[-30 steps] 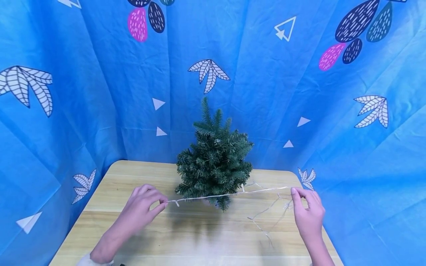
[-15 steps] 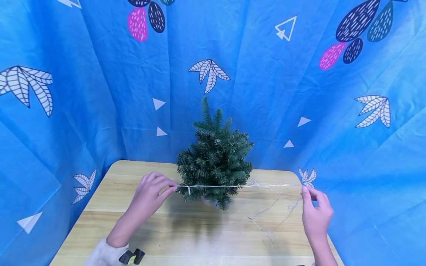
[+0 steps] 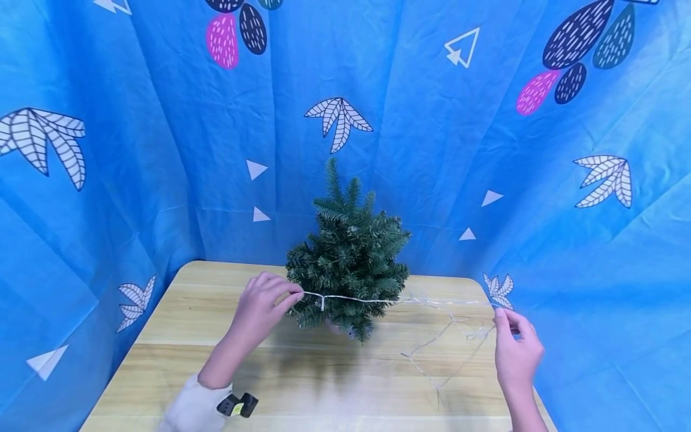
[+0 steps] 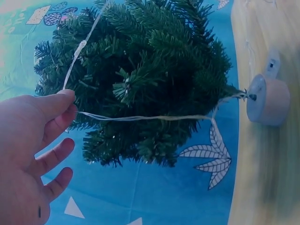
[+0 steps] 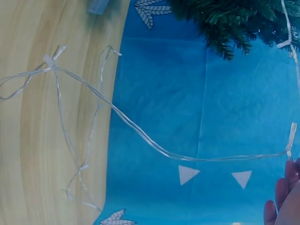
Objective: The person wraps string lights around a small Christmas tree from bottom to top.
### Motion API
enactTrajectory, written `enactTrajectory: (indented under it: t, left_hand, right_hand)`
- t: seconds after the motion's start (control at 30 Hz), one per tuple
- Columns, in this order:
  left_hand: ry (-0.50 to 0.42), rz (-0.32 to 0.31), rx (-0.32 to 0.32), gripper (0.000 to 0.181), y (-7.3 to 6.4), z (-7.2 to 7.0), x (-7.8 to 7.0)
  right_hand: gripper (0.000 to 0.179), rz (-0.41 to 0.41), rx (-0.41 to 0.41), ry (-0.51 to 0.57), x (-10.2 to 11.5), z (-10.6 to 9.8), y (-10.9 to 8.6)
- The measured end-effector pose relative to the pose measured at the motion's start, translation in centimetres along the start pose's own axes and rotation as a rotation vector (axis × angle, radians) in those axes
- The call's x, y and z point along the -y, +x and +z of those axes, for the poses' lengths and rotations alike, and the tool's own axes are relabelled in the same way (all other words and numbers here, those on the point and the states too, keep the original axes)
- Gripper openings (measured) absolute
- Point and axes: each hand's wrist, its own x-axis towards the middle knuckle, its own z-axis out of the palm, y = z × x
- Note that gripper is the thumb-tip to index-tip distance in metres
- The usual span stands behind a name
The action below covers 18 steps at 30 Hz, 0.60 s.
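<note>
A string of fairy lights (image 3: pixel 367 300) on thin clear wire stretches across the front of a small artificial Christmas tree (image 3: pixel 348 258). My left hand (image 3: pixel 264 306) pinches it between thumb and index finger at the tree's left side; the other fingers are loosely bent. Out to the right, my right hand (image 3: pixel 518 354) pinches the other end of this stretch, though its fingertips are mostly cut off in the right wrist view. A second length of wire (image 4: pixel 159 117) runs from the left hand down toward the tree's round pale base (image 4: pixel 269 101).
Loose loops of the light wire (image 5: pixel 77 166) hang over or lie on the wooden table (image 3: pixel 205 360), right of the tree. Blue patterned cloth (image 3: pixel 432 150) walls in the back and both sides close behind the table edge.
My left hand has moved right and away from me, up to the tree's left branches. The right hand has shifted slightly right. The wire now crosses the tree higher in the head view.
</note>
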Motion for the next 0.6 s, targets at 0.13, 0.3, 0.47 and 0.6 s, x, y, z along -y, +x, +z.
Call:
enactTrajectory:
  t: [0.13,0.3,0.47,0.6]
  left_hand:
    - [-0.022,-0.011,-0.003,0.009,0.2,0.5,-0.3]
    - [-0.035,-0.043,0.01,0.008,0.5,1.0,-0.8]
    - [-0.042,-0.094,0.044,0.011,0.4,1.2,-0.8]
    - [-0.052,-0.113,0.068,0.016,0.1,1.3,-0.6]
  right_hand:
    - [0.024,0.022,0.017,-0.004,0.1,0.1,-0.1]
    - [0.025,0.026,0.037,-0.015,0.3,0.4,-0.4]
    - [0.027,0.049,0.059,-0.029,0.4,0.5,-0.8]
    - [0.025,0.06,0.072,-0.037,0.4,0.6,-1.1]
